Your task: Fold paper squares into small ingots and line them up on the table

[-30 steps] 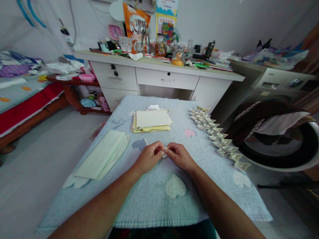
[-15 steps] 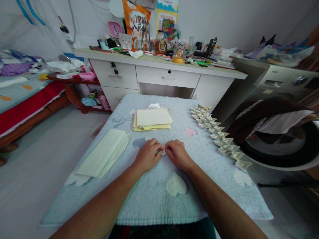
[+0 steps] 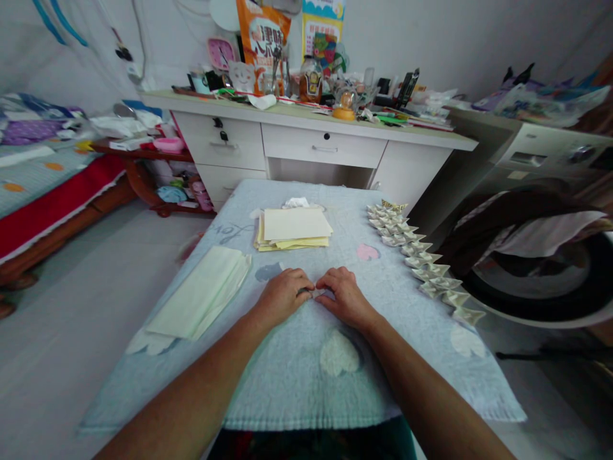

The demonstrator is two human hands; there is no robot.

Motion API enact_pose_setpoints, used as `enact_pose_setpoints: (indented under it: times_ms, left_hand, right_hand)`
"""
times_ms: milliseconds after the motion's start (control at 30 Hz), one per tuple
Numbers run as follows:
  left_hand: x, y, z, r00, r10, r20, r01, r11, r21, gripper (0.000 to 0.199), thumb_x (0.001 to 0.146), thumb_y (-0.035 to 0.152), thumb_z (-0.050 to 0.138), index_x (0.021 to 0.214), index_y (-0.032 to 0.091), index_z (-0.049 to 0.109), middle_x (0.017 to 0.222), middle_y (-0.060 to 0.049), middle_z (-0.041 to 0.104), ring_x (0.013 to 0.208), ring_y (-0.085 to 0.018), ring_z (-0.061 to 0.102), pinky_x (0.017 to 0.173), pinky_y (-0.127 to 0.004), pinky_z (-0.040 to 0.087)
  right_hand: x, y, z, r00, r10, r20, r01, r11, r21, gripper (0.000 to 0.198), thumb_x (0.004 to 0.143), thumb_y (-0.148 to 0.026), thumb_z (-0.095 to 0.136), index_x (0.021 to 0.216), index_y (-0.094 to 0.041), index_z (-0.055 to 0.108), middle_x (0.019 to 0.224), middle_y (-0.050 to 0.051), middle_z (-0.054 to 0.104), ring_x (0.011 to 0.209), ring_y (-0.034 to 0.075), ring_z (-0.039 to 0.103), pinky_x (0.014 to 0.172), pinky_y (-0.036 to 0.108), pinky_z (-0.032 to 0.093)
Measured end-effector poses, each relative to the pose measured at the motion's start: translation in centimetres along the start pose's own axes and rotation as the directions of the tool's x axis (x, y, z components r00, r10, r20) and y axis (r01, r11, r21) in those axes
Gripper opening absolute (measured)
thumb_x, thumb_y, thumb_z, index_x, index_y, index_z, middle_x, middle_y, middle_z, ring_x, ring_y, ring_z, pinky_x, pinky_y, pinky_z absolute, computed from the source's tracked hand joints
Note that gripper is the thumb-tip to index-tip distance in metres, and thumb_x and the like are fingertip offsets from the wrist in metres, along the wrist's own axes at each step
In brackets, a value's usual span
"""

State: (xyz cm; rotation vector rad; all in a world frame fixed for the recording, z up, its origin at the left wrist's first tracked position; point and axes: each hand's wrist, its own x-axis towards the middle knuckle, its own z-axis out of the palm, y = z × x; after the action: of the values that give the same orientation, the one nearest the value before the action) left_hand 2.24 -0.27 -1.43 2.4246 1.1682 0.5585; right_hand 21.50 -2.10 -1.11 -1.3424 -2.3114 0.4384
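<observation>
Between my two hands, near the middle of the cloth-covered table, is a small piece of folded paper (image 3: 316, 293), mostly hidden by the fingers. My left hand (image 3: 288, 292) pinches its left side with thumb and fingers. On the other side my right hand (image 3: 342, 294) holds it, fingers bent over the top and thumb below. A stack of cream and yellow paper sheets (image 3: 297, 225) lies just beyond the hands. To the left rests a pile of pale green paper (image 3: 196, 297). Folded paper boats (image 3: 421, 260) stand in a slanting row at the right.
A pale blue cloth (image 3: 287, 396) with heart patterns covers the table. White crumpled tissue (image 3: 295, 202) sits behind the stack. A cluttered white desk (image 3: 230, 144) stands beyond, a washing machine (image 3: 527, 156) with its door open at right, and a bed (image 3: 57, 172) at left.
My right hand's fingers have loosened and shifted slightly, with the thumb now apart from them, showing a little more of the paper. My left hand stays nearly in place.
</observation>
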Motion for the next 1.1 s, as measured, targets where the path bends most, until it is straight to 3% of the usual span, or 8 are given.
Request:
enact_pose_setpoints:
  times_ms: [300, 500, 1100]
  left_hand:
    - [0.13, -0.31, -0.06, 0.998, 0.056, 0.001, -0.056, 0.998, 0.038, 0.013, 0.086, 0.025, 0.06, 0.086, 0.021, 0.073, 0.086, -0.003, 0.066, 0.086, -0.017, 0.058, 0.079, -0.029, 0.043]
    - [0.14, -0.44, -0.02, 0.996, 0.087, -0.019, -0.086, 0.996, 0.027, 0.012, 0.086, 0.023, 0.06, 0.085, 0.02, 0.072, 0.085, -0.003, 0.065, 0.084, -0.016, 0.057, 0.077, -0.028, 0.043]
    - [0.18, -0.54, 0.06, 0.998, 0.061, -0.013, -0.061, 0.998, -0.01, 0.011, 0.084, 0.016, 0.057, 0.083, 0.019, 0.068, 0.085, -0.002, 0.064, 0.084, -0.015, 0.058, 0.076, -0.025, 0.044]
  right_hand:
    - [-0.2, -0.1, -0.12, 0.998, -0.07, -0.004, 0.069, 0.992, -0.104, 0.012, 0.088, -0.03, 0.062, 0.094, -0.022, 0.069, 0.09, 0.004, 0.063, 0.09, 0.02, 0.046, 0.08, 0.034, 0.027]
    - [-0.28, -0.59, -0.2, 0.998, -0.066, -0.008, 0.065, 0.988, -0.138, 0.015, 0.085, -0.033, 0.065, 0.096, -0.022, 0.068, 0.09, 0.004, 0.063, 0.09, 0.02, 0.045, 0.08, 0.035, 0.027]
    - [-0.11, -0.74, -0.33, 0.993, -0.115, 0.014, 0.116, 0.969, -0.219, 0.014, 0.089, -0.032, 0.059, 0.089, -0.02, 0.068, 0.085, 0.004, 0.063, 0.088, 0.019, 0.046, 0.079, 0.034, 0.026]
